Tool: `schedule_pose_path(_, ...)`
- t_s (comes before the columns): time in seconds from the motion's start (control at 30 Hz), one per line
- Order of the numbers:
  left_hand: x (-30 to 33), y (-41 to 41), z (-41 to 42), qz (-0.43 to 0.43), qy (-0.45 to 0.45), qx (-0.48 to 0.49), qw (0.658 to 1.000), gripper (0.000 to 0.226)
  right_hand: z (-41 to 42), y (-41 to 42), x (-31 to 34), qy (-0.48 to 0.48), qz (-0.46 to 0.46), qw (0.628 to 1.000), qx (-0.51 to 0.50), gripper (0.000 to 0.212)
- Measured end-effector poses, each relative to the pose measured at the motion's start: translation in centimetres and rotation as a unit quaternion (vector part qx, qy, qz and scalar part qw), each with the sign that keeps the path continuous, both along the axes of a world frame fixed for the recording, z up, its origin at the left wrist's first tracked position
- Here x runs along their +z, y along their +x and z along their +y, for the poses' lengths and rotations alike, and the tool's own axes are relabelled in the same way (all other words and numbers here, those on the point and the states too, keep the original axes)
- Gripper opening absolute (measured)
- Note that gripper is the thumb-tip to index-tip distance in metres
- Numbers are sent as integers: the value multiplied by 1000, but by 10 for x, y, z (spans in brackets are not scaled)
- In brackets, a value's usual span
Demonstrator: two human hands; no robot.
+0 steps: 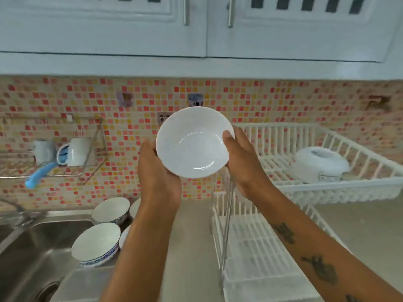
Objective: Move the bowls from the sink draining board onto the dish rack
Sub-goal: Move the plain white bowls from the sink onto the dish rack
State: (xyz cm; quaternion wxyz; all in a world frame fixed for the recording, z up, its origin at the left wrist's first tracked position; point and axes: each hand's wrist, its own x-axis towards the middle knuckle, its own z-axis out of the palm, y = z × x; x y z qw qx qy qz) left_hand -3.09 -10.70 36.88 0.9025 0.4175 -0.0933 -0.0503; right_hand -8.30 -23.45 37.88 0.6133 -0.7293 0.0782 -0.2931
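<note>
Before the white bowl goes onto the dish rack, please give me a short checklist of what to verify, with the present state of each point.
1. Grip: left hand and right hand both hold the white bowl at its rim: ok.
2. Free space on the upper tier of the dish rack: open slats left of the upturned bowl: ok.
3. Path to the rack: nothing between bowl and tier: ok.
4. Bowl dry or dripping: cannot tell.
5. Rack stable on the counter: feet hidden, cannot tell.
6. Work left: patterned bowls remain on the draining board: not ok.
</note>
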Motion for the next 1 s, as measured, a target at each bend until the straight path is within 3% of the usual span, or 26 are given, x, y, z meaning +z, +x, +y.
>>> schedule_pose_path(0.1,19,-13,-38,-10,-27,-107,994,32,-38,-29,17,-4,-31,998,-45,39)
schedule_pose_path(0.2,35,-29,-79,-27,-10,-253,967,38,-74,-55,29,17,-55,992,-109,49)
schedule_pose_path(0.33,44,-50,-132,35,35,-464,885,41,-117,-88,35,13,-82,982,-169,47)
schedule_pose_path(0.4,45,-53,-155,50,62,-519,851,45,-140,-99,34,11,-88,980,-180,45)
schedule_pose_path(0.47,45,-53,-180,60,87,-536,838,47,-163,-108,29,21,-85,979,-182,47)
schedule_pose_path(0.57,47,-53,-207,70,118,-538,832,59,-193,-115,25,23,-86,978,-189,53)
schedule_pose_path(0.63,51,-54,-223,48,126,-514,847,55,-214,-117,27,-3,-72,980,-187,64)
schedule_pose_path(0.73,53,-52,-244,-23,163,-411,897,57,-243,-116,37,-23,-23,989,-144,58)
schedule_pose_path(0.8,50,-52,-257,-125,240,-295,916,63,-265,-113,40,-5,32,993,-116,62)
schedule_pose_path(0.9,41,-55,-274,-276,317,-138,897,68,-290,-105,39,45,104,990,-84,77)
schedule_pose_path(1.0,30,-53,-284,-385,369,-59,844,78,-304,-98,35,83,117,988,-58,72)
